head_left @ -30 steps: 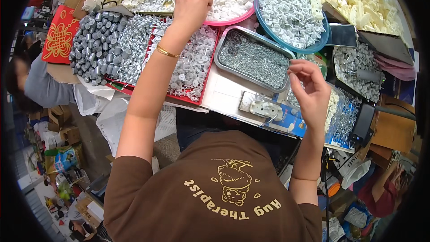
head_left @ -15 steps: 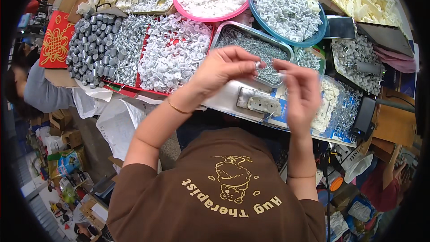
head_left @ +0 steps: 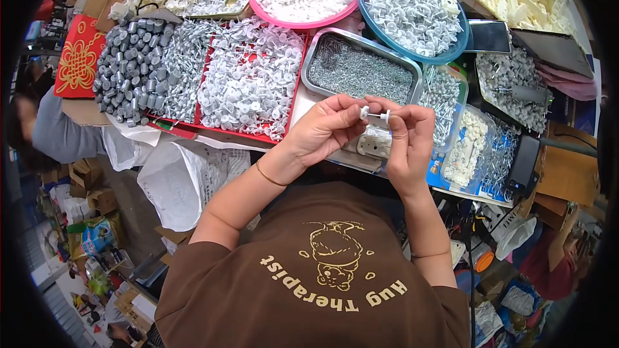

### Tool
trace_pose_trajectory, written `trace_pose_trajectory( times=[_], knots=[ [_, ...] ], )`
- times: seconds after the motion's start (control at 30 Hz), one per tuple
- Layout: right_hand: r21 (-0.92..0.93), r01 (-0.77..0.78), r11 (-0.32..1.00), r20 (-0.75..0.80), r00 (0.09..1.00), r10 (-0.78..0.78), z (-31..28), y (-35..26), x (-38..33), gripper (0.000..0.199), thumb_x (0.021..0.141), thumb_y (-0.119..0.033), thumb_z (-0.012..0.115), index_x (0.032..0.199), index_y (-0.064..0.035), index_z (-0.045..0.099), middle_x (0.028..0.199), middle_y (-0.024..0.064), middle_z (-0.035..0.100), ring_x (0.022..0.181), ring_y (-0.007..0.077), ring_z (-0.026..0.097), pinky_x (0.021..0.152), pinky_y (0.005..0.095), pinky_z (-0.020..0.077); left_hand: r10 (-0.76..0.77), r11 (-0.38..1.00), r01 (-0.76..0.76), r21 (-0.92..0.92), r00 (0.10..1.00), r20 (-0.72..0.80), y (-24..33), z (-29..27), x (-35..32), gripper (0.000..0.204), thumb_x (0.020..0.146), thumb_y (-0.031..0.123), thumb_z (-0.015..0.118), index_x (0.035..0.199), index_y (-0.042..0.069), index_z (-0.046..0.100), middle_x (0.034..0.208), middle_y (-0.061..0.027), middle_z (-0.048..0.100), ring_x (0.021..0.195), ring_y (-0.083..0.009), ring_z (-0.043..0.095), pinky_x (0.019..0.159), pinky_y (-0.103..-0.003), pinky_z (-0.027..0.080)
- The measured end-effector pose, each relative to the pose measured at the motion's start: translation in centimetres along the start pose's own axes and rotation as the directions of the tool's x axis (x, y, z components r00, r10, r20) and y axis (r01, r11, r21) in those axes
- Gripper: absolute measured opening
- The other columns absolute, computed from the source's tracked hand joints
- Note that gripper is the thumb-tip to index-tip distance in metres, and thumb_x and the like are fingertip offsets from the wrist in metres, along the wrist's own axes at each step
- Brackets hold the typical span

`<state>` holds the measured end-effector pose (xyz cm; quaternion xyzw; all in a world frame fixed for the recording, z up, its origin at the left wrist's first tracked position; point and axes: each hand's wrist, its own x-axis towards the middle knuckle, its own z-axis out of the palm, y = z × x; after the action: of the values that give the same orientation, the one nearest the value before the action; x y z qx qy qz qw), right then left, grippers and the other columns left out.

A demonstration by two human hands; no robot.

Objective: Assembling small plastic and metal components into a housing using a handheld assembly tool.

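While the left hand [head_left: 327, 127] clamps its grip on a round white plastic cap [head_left: 364, 112], the right hand [head_left: 411, 140] pinches a white plastic collar [head_left: 385, 116] — a slim grey pin [head_left: 375, 115] bridging both, near mid-frame — below a rectangular metal tray [head_left: 307, 64].

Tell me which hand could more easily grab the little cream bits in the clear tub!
Probably the right hand: it is nearer to the cream bits, on its own side. The left hand is farther away. Both pinch small white parts, though.
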<state>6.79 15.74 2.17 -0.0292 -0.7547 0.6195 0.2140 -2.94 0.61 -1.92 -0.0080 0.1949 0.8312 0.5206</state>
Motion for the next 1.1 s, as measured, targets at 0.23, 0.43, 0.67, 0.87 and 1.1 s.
trace_pose_trajectory(
  times=[0.23, 0.43, 0.67, 0.87, 1.1],
  knots=[
    [-0.171, 0.120, 0.978, 0.045, 0.992, -0.114, 0.9, 0.2, 0.6, 0.007, 0.105, -0.005, 0.049, 0.109, -0.0019, 0.044, 0.118, 0.0246, 0.067, 0.107, 0.0257, 0.067, 0.093, 0.0348, 0.0516, 0.065, 0.990, -0.063, 0.126, 0.998, -0.015, 0.0, 0.1, -0.4, 0.011, 0.099, 0.011, 0.065, 0.108, 0.005, 0.067, 0.118, -0.0097, 0.070, 0.099, -0.0142, 0.068, 0.091, -0.028, 0.057],
    [-0.443, -0.135, 0.886, 0.052, 0.983, 0.176, -0.9, 1.7, 6.8, 0.011, 0.093, -0.010, 0.069, 0.100, -0.0017, 0.069, 0.094, 0.0131, 0.074, 0.075, 0.0178, 0.070, 0.067, 0.0323, 0.0527, 0.404, 0.483, -0.140, 0.864, 0.911, -0.078, 0.3, 2.1, -1.4, 0.011, 0.084, 0.009, 0.079, 0.091, 0.002, 0.075, 0.093, -0.0088, 0.077, 0.085, -0.0140, 0.071, 0.079, -0.028, 0.056],
    [-0.865, 0.092, 0.494, 0.189, 0.970, 0.151, 2.7, 6.8, 11.2, 0.020, 0.089, -0.029, 0.071, 0.094, -0.0089, 0.071, 0.077, 0.0140, 0.072, 0.074, 0.0345, 0.071, 0.068, 0.0438, 0.0554, 0.428, -0.243, -0.364, 0.899, 0.792, 0.436, -2.5, 1.2, -0.4, 0.013, 0.075, 0.007, 0.083, 0.085, 0.004, 0.075, 0.087, -0.0064, 0.075, 0.079, -0.0211, 0.069, 0.069, -0.032, 0.055],
    [-0.796, 0.073, 0.600, 0.190, 0.973, 0.134, 1.5, 6.6, 10.3, 0.017, 0.088, -0.023, 0.071, 0.089, -0.0058, 0.071, 0.076, 0.0143, 0.071, 0.074, 0.0352, 0.070, 0.067, 0.0451, 0.0536, 0.389, -0.254, -0.336, 0.907, 0.823, 0.414, -2.3, 1.0, -0.4, 0.014, 0.074, 0.007, 0.083, 0.084, 0.004, 0.074, 0.084, -0.0057, 0.074, 0.080, -0.0221, 0.068, 0.070, -0.033, 0.055],
    [-0.698, 0.067, 0.713, 0.137, 0.990, 0.041, -0.3, 5.6, 7.9, 0.016, 0.087, -0.020, 0.073, 0.085, -0.0033, 0.071, 0.076, 0.0146, 0.070, 0.071, 0.0335, 0.069, 0.065, 0.0432, 0.0521, 0.385, -0.292, -0.350, 0.890, 0.809, 0.444, -2.7, 1.3, 0.1, 0.015, 0.074, 0.010, 0.083, 0.082, 0.005, 0.072, 0.083, -0.0058, 0.073, 0.079, -0.0232, 0.067, 0.072, -0.034, 0.054]
  ],
)
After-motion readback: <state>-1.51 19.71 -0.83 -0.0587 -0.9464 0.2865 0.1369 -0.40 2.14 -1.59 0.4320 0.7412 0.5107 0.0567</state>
